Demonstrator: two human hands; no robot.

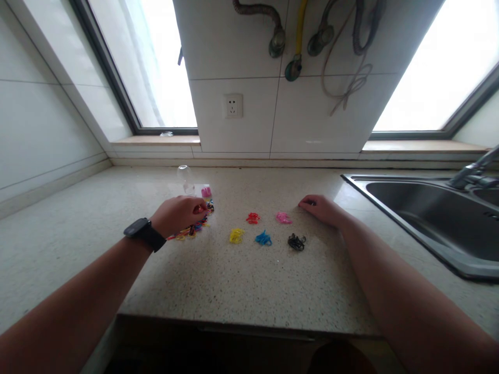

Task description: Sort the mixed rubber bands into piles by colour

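Both forearms reach over the speckled countertop (241, 280). Sorting by colour seems underway: the left hand (177, 214) curls into the mixed pile (193, 228), pinching something; the right hand (322, 208) rests flat, released. Next, a careful drop beside the small sorted heaps, like the red heap (253, 218).

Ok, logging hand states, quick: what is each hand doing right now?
Left hand: curled over the mixed pile of coloured bands; grip cannot be told.
Right hand: resting on the counter, holding nothing.
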